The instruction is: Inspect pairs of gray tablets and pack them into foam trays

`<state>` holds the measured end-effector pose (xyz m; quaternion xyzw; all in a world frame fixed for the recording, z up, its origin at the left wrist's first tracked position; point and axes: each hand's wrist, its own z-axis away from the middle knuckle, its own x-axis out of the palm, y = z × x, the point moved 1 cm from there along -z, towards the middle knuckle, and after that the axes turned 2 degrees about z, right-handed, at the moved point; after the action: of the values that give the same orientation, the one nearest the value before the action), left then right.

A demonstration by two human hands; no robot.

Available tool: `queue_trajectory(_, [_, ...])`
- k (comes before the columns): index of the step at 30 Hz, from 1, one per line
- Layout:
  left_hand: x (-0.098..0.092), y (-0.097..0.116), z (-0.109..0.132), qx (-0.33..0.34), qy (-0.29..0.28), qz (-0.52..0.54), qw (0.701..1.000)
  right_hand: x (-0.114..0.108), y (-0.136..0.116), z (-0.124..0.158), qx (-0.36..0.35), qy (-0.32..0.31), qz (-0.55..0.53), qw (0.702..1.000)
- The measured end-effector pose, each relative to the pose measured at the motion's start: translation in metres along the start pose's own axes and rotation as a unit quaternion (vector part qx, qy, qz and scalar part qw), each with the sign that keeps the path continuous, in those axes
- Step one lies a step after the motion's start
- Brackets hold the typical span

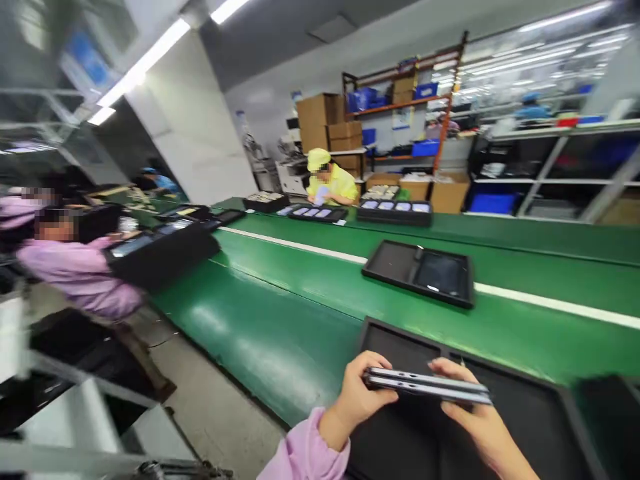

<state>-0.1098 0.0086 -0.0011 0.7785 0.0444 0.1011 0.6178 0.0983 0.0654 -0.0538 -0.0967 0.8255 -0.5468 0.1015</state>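
Observation:
My left hand and my right hand together hold a stack of two thin silver tablets edge-on, one hand at each end, fingers curled round the edges. The stack hovers just above a black compartment tray at the near edge of the green conveyor belt. A pink sleeve covers my left forearm. Farther along the belt lies a second black tray with a dark tablet in its right compartment.
Co-workers in pink sit at the left by black trays. A person in yellow works at the far end near more trays. Cardboard boxes and shelving stand behind. A metal rack is lower left.

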Motion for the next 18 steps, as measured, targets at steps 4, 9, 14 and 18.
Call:
queue_trajectory(4, [-0.007,0.000,-0.002,0.131,-0.020,-0.050,0.990,0.012,-0.027,-0.009,-0.026,0.006,-0.070,0.997])
queue_trajectory(9, [-0.011,0.003,-0.009,0.192,-0.083,-0.059,0.976,0.015,-0.038,-0.012,-0.005,-0.013,-0.090,0.996])
queue_trajectory(14, [-0.011,0.004,-0.012,0.194,-0.088,-0.055,0.975,0.012,-0.037,-0.010,0.010,-0.028,-0.135,0.990])
queue_trajectory(18, [-0.010,0.007,-0.013,0.200,-0.096,-0.051,0.974,0.012,-0.036,-0.011,0.023,-0.028,-0.133,0.990])
